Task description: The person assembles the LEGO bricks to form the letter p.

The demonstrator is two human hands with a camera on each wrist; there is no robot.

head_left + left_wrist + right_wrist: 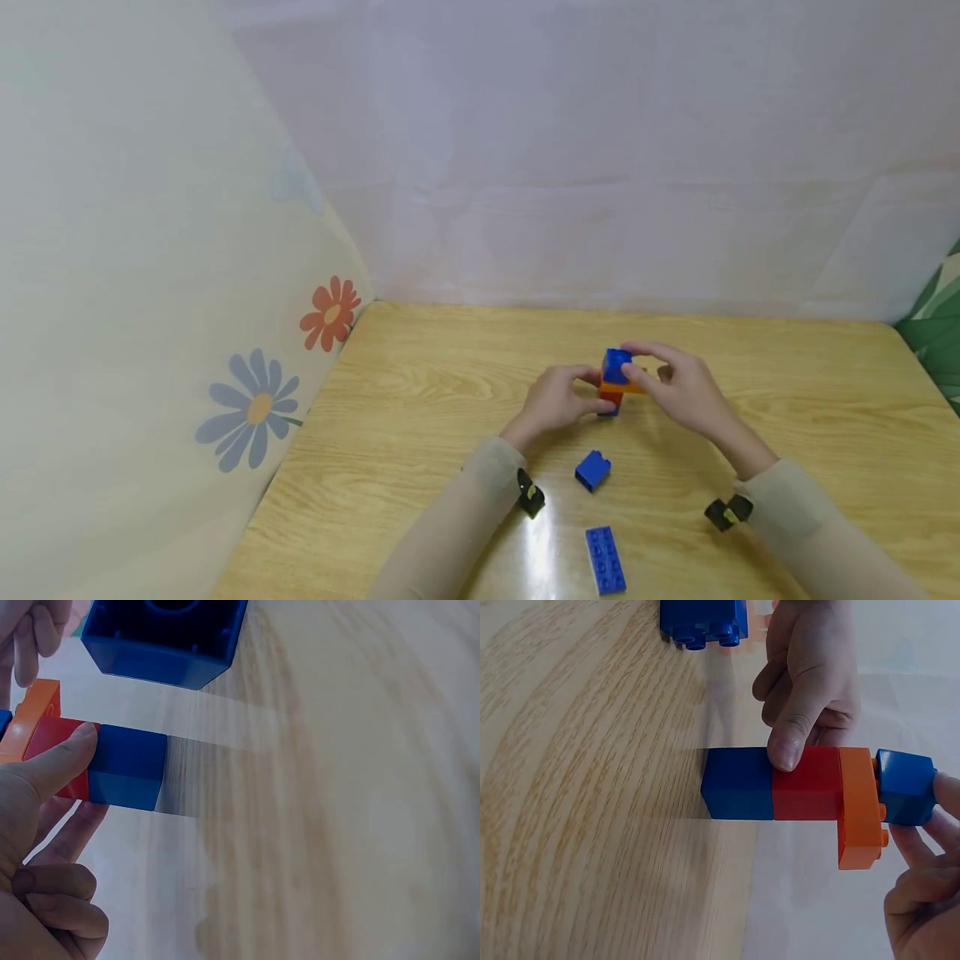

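Note:
A small stack of toy building bricks stands on the wooden table. Its bottom is a blue brick [739,784], with a red brick [806,791] above that and a wider orange brick [860,810] over the red. My left hand [556,398] grips the stack low down, its thumb on the red brick in the left wrist view. Between thumb and fingers, my right hand [688,390] pinches a blue top brick [617,366], which sits at the orange brick's studs, toward one end. The orange brick's other end juts out past the red one.
Nearer than the stack, a loose blue brick [593,471] lies on its side on the table [405,467]. A long blue brick [605,560] lies studs up close to the front. A pale cloth [570,167] hangs behind the table, and a flowered one [150,292] at the left.

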